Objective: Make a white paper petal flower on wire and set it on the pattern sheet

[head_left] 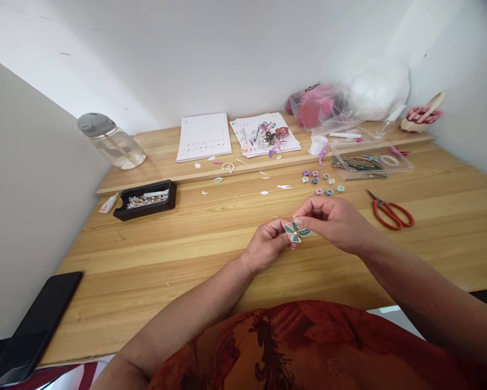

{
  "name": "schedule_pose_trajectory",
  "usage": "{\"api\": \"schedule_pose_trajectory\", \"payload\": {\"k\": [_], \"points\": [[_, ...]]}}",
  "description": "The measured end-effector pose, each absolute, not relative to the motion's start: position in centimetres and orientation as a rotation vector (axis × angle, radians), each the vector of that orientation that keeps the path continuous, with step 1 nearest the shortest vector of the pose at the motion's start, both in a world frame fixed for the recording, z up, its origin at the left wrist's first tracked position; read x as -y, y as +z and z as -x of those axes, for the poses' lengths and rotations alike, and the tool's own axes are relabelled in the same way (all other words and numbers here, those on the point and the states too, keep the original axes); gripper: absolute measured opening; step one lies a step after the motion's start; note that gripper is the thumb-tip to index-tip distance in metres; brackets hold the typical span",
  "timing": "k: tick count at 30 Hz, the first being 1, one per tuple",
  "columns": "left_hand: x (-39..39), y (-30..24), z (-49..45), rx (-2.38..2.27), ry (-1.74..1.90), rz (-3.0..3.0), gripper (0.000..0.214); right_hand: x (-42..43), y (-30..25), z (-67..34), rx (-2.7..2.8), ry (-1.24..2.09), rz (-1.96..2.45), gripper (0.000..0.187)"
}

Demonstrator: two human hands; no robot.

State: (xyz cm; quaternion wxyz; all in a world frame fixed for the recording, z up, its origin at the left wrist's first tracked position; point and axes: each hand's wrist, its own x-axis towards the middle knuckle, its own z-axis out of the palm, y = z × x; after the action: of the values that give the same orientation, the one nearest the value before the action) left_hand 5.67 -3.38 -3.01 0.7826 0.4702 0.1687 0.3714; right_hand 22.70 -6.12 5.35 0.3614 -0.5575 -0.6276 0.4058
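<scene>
A small teal paper flower [296, 232] with a pale bead at its centre is held just above the wooden table [166, 244], in the middle of the view. My left hand [267, 245] pinches it from the left and below. My right hand [335, 221] is curled over it from the right, fingertips touching its upper petals. Beyond my hands lie several small rolled paper coils [322, 183] in purple, teal and grey.
Red-handled scissors [390, 211] lie to the right. A clear box of tools [369, 161], a black tray of beads [146, 199], a glue tube [108, 204], a water bottle [111, 141], white sheets [203, 136], finished paper flowers [272, 135], plastic bags and a small basket [422, 115] sit behind. A phone [32, 325] lies front left.
</scene>
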Motion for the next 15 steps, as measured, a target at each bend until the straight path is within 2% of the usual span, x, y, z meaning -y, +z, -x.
{"api": "schedule_pose_trajectory", "payload": {"k": [3, 8, 15], "points": [[3.4, -3.0, -5.7, -0.352, 0.814, -1.015, 0.025, 6.6, 5.7, -22.2, 1.684, 0.896, 1.443, 0.014], [3.5, -2.8, -5.7, -0.396, 0.837, -1.017, 0.032, 7.3, 6.3, -21.1, 1.827, 0.579, 1.488, 0.010], [3.5, -2.8, -5.6, -0.367, 0.771, -1.006, 0.034, 6.1, 7.3, -23.0, 1.916, 0.839, 1.470, 0.017]]}}
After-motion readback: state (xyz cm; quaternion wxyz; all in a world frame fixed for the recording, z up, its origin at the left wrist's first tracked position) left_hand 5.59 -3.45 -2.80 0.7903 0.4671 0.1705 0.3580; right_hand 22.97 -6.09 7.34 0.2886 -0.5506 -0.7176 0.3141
